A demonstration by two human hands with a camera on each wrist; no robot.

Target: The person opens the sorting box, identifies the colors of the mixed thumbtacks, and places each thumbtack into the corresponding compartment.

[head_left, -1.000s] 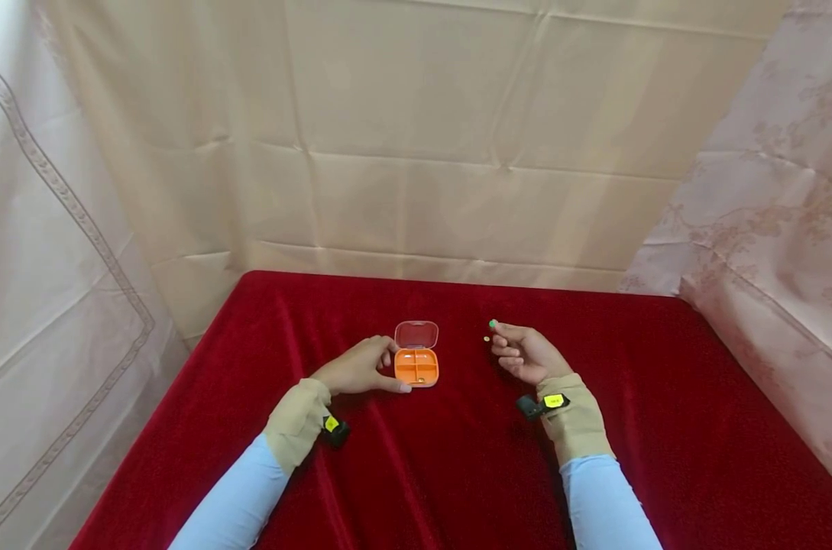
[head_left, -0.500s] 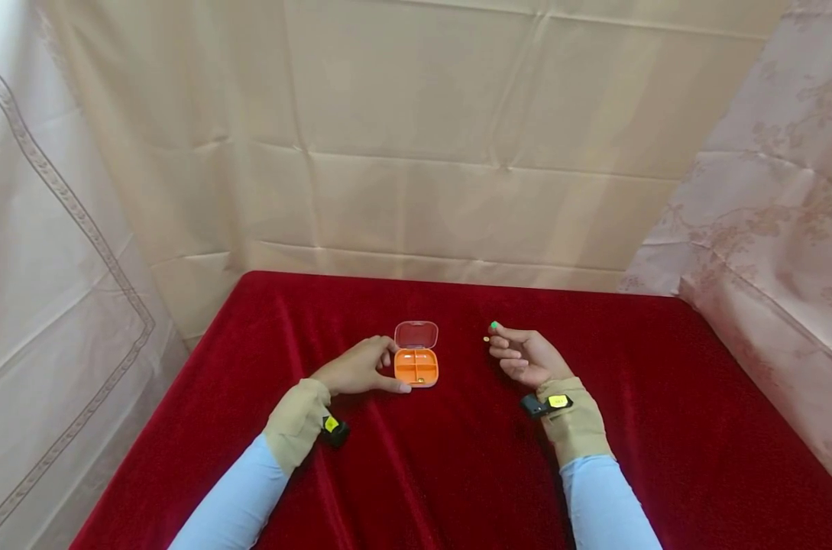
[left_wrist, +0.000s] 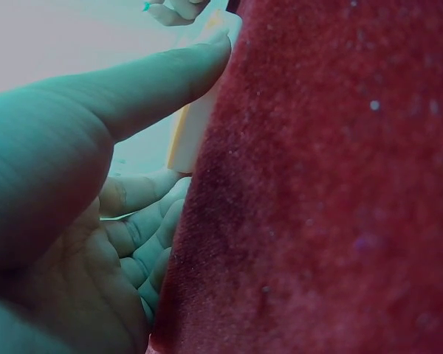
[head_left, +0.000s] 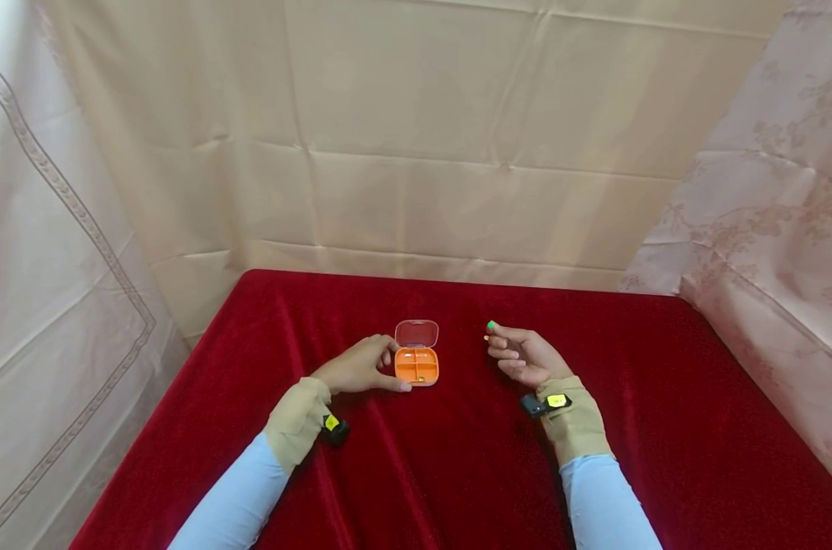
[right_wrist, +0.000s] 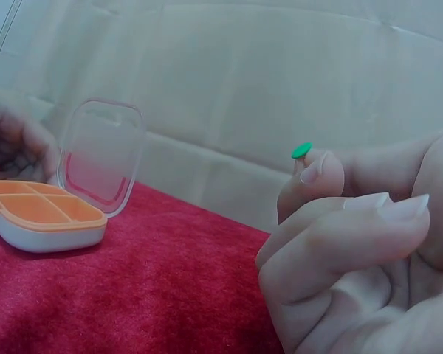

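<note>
Gripping the box (head_left: pixel 416 367) by its left side with the left hand (head_left: pixel 357 368), thumb and fingers apart; pinching a green tack (head_left: pixel 491 325) in the right hand (head_left: pixel 527 356), right of the box, hardly shifted over the last second, so still outside.

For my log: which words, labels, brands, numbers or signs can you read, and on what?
Nothing legible.
Yellow label on the left wrist camera: too small to read.
Yellow label on the right wrist camera: too small to read.
Orange box, green tack: no writing visible.
</note>
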